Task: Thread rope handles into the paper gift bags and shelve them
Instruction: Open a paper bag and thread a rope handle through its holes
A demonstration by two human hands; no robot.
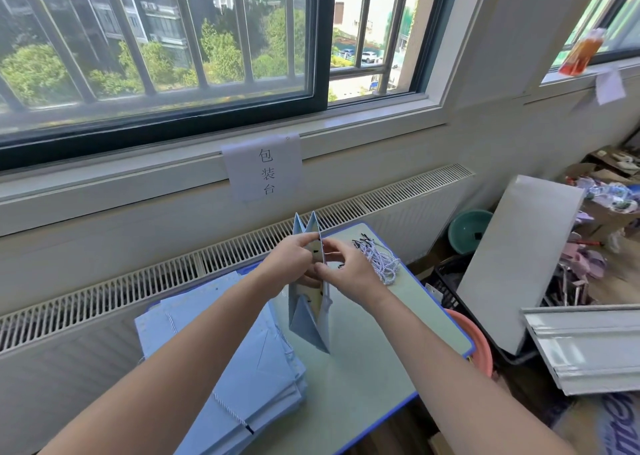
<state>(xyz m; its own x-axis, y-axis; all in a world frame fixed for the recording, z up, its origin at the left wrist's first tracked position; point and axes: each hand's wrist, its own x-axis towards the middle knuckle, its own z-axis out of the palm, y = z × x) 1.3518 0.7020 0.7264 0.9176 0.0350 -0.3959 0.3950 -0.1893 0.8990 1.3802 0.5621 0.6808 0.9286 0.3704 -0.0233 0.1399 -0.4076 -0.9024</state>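
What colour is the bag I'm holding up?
Light blue; the bag shows best in the head view.

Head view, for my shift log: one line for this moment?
stage: threading | left hand: pinches upright bag rim | right hand: at rim, grip unclear | ropes: piled right | flat bags: stacked left

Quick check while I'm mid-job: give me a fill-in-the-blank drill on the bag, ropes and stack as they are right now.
1. Both hands work at the ___ edge of the upright bag.
2. The loose rope handles lie to the ___ of that bag.
3. The flat bag stack lies under the ___ forearm.

Missing words: top; right; left
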